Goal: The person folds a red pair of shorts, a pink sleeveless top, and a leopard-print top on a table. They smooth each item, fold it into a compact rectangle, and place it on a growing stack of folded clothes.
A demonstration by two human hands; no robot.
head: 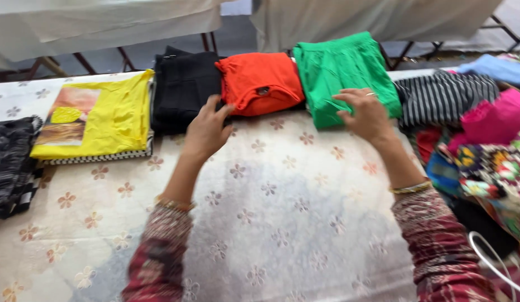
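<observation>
Seemingly left hand (207, 131) touches orange garment (260, 81); right hand (366, 114) presses green garment (343, 72).

No packages, labels, signs or screens.

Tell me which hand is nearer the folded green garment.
Right. The right hand rests on the folded green garment; the left hand lies apart, by the black and orange garments.

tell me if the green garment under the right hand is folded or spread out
Folded. The green garment lies as a compact rectangle with straight edges, in a row beside the orange one; the right hand rests flat on it.
</observation>
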